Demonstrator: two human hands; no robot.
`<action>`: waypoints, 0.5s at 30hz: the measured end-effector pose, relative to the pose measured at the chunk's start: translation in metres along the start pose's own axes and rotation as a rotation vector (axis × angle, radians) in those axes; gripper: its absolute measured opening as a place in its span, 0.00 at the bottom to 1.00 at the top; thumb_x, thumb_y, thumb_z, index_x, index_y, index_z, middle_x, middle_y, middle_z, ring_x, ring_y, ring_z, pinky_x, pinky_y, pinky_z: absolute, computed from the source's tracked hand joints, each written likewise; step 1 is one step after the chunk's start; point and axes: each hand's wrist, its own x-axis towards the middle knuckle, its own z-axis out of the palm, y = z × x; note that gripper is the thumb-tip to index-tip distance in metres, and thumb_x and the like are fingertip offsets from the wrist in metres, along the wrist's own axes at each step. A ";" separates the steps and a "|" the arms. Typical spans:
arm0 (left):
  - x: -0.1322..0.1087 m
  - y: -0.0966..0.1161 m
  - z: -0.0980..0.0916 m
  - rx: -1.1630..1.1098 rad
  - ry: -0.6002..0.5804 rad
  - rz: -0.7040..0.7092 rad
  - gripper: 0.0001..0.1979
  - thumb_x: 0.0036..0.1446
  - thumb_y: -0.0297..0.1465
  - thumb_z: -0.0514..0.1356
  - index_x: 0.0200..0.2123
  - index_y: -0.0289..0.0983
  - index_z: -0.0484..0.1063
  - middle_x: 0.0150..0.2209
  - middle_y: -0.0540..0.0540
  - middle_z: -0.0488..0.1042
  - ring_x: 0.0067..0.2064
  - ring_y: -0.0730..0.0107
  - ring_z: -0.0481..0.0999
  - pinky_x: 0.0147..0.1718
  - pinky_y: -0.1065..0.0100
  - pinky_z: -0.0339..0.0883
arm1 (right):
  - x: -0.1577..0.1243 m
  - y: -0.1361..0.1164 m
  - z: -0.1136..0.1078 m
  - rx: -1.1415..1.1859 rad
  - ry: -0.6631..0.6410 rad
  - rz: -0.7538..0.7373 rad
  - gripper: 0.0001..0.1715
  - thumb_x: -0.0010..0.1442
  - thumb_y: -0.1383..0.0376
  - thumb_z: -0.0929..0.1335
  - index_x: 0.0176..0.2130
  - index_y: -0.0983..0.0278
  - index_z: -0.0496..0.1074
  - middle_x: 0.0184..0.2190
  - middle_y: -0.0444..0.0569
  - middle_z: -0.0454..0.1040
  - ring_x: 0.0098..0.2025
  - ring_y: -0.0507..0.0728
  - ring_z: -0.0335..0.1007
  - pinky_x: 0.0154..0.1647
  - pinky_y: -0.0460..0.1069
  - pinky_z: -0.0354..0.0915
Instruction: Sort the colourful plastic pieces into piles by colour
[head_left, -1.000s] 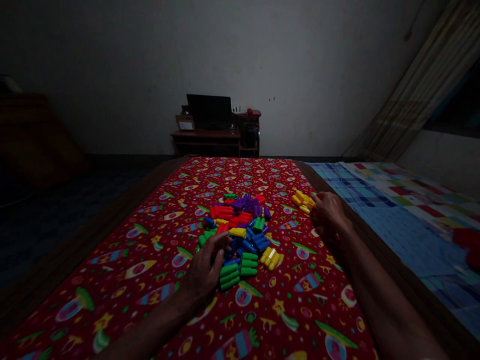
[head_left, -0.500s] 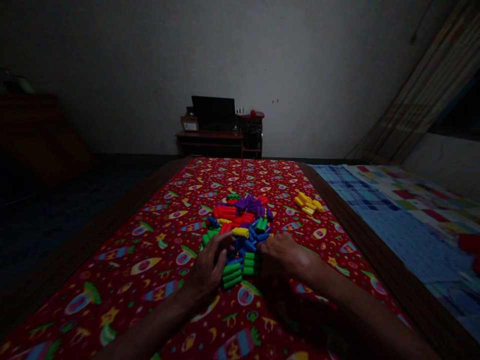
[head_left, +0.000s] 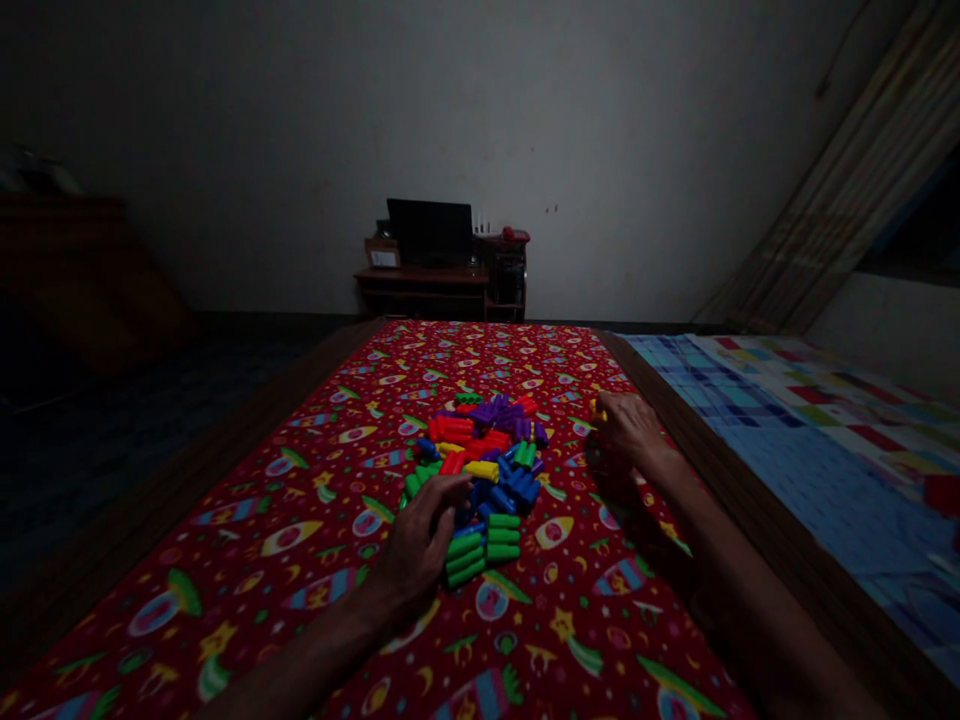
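A heap of small plastic tube-like pieces lies on the red cloth, with purple pieces (head_left: 495, 412), red pieces (head_left: 454, 430), blue pieces (head_left: 506, 488) and green pieces (head_left: 502, 537) joined in short rows or loose. My left hand (head_left: 420, 530) rests at the heap's near left side, fingers bent forward and thumb apart, with nothing seen in it. Off to the right, my right hand (head_left: 634, 430) is over the separate yellow pieces (head_left: 598, 409) and covers most of them. Its fingers are curled down; whatever they hold is hidden.
The red cloth (head_left: 300, 590) with rocket prints covers a long table with a dark wooden edge (head_left: 720, 500). A blue checked sheet (head_left: 795, 470) lies to the right. Against the far wall is a low desk with a black monitor (head_left: 431, 232). The room is dim.
My right hand has moved from the heap's right side, away and to the right, onto the yellow pieces. My left hand has stayed by the heap.
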 end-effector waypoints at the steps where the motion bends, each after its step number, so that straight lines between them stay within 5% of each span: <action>1: 0.000 0.000 0.000 -0.002 -0.001 -0.001 0.14 0.62 0.26 0.47 0.49 0.39 0.65 0.42 0.44 0.76 0.40 0.67 0.78 0.41 0.65 0.73 | 0.001 0.005 0.007 0.003 -0.001 0.016 0.15 0.59 0.68 0.62 0.44 0.65 0.73 0.36 0.55 0.76 0.40 0.60 0.68 0.38 0.50 0.57; 4: 0.000 0.000 0.000 -0.009 -0.005 0.011 0.15 0.62 0.25 0.47 0.49 0.39 0.66 0.42 0.44 0.76 0.39 0.67 0.78 0.40 0.66 0.73 | 0.002 0.011 0.016 0.027 -0.044 0.056 0.14 0.58 0.70 0.63 0.41 0.66 0.75 0.38 0.55 0.77 0.42 0.61 0.68 0.41 0.51 0.58; 8: 0.001 0.001 0.000 -0.004 0.001 0.016 0.15 0.61 0.25 0.48 0.49 0.39 0.67 0.42 0.45 0.76 0.38 0.67 0.78 0.39 0.66 0.72 | 0.004 -0.009 0.000 0.168 0.017 0.011 0.12 0.61 0.68 0.62 0.36 0.66 0.75 0.35 0.56 0.76 0.40 0.60 0.69 0.40 0.51 0.59; 11: 0.002 0.002 -0.001 0.012 0.001 0.002 0.16 0.61 0.25 0.48 0.49 0.39 0.67 0.41 0.45 0.76 0.39 0.66 0.78 0.39 0.65 0.72 | -0.001 -0.050 -0.012 0.453 0.080 -0.192 0.15 0.65 0.63 0.60 0.38 0.64 0.74 0.35 0.54 0.77 0.37 0.57 0.70 0.39 0.50 0.62; 15: 0.002 0.002 -0.002 0.023 0.007 0.018 0.15 0.61 0.26 0.48 0.49 0.39 0.67 0.41 0.45 0.76 0.40 0.66 0.77 0.40 0.66 0.72 | -0.016 -0.109 -0.006 0.631 0.001 -0.555 0.13 0.65 0.63 0.63 0.46 0.64 0.72 0.41 0.53 0.76 0.41 0.56 0.70 0.41 0.48 0.63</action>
